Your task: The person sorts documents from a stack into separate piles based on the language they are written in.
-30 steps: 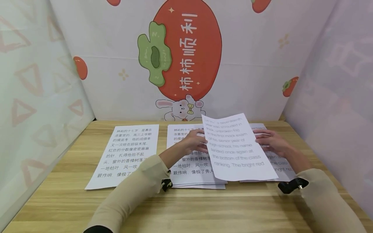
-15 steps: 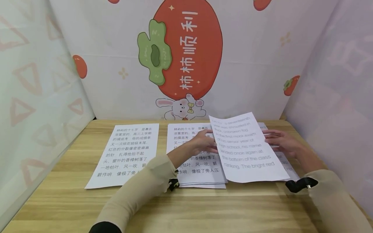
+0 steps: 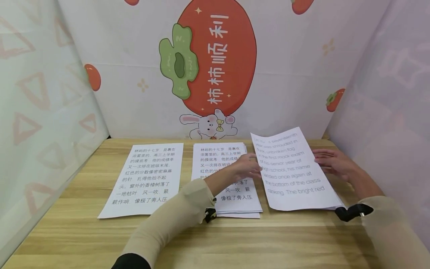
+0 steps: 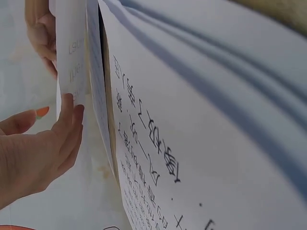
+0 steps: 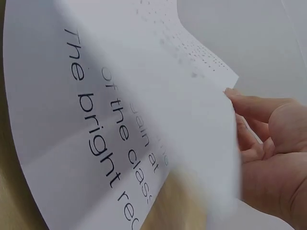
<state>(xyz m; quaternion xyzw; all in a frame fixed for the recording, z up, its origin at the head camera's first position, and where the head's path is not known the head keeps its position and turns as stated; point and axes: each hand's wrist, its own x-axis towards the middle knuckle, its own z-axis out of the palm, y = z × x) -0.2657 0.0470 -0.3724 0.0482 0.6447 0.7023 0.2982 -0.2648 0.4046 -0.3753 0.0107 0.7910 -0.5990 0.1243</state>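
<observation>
English sheet (image 3: 292, 172) is what I have my eye on from this remote seat: it hangs between the person's two hands at the right of the three groups of paper, tilted, its far end raised and its surface bowed, above a lower English sheet (image 5: 96, 158) that lies on the worktop (image 3: 235, 243). The left hand (image 3: 248, 166) has its fingers extended against the left edge, thumb standing apart from the paper; the right hand (image 3: 334, 164) has its fingers at the opposite edge, though I cannot tell whether it pinches there or merely steadies. The Chinese stack (image 3: 235, 203) sits just beside in the middle, its lower edges uneven, and a single Chinese sheet (image 3: 144, 179) lies farther left. I judge the step in hand to be laying this page on its matching pile, so sorting by language looks like the work. To my mind, the next move calls for lowering the raised end evenly, lining the edges up with the page beneath and letting go without dragging it, and squaring both sides with flat fingers would help
</observation>
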